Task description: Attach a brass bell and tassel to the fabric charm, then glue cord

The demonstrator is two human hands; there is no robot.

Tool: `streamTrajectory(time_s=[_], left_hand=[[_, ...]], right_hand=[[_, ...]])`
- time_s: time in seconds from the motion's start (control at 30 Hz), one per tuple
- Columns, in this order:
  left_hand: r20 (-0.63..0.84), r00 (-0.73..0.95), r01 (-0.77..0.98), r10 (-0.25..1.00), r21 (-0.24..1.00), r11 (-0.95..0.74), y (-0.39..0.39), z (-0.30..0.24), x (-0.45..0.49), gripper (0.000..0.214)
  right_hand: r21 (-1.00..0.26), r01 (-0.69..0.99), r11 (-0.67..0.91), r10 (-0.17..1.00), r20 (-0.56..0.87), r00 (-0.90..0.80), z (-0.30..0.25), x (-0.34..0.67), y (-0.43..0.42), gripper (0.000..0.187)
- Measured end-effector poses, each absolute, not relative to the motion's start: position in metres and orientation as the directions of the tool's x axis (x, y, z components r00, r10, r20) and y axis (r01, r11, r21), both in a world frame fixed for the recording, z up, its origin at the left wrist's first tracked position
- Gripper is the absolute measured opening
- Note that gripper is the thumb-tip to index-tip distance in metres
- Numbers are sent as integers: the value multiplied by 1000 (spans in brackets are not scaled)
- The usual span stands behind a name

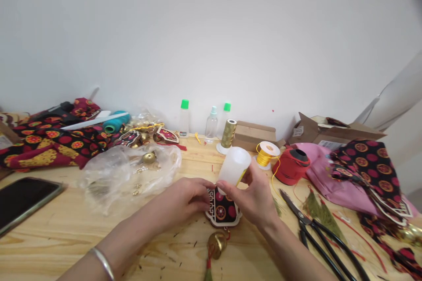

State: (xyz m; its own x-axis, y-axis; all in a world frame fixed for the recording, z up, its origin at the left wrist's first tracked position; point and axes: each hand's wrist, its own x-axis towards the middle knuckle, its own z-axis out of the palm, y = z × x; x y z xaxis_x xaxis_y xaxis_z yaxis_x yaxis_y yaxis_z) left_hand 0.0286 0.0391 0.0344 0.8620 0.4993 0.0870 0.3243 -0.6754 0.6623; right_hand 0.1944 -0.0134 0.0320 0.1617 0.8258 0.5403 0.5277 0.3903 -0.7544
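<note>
My right hand [255,197] is wrapped round a white plastic bottle [234,166], tipped nozzle-down onto a small ornament [223,211] of red-dotted black fabric in a white fretwork frame. My left hand [184,199] pinches the ornament's left edge and holds it flat on the wooden table [66,246]. A silver bangle [103,263] circles my left wrist. A brass bell [216,243] with a red and green tassel hangs from the ornament's near end.
Black scissors [316,228] lie to the right beside green tassels. Red thread spool [290,166], gold cord spool [267,153] and gold thread cone [227,135] stand behind. Clear bag [128,171] of brass bells, phone [23,199], patterned fabric [49,140], small bottles [183,118] and cardboard boxes [329,131] surround.
</note>
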Motion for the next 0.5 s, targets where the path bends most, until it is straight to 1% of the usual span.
streamTrajectory(time_s=[0.13, 0.33, 0.5], left_hand=[[81, 863, 325, 499, 667, -670, 40, 35, 29, 14], [87, 862, 318, 499, 674, -667, 40, 34, 30, 14], [91, 863, 314, 498, 675, -668, 39, 37, 31, 15]], right_hand=[[-748, 523, 409, 822, 551, 144, 32, 194, -14, 49], [-759, 506, 410, 827, 543, 144, 34, 194, -14, 41], [-763, 486, 426, 823, 550, 141, 32, 193, -14, 44]])
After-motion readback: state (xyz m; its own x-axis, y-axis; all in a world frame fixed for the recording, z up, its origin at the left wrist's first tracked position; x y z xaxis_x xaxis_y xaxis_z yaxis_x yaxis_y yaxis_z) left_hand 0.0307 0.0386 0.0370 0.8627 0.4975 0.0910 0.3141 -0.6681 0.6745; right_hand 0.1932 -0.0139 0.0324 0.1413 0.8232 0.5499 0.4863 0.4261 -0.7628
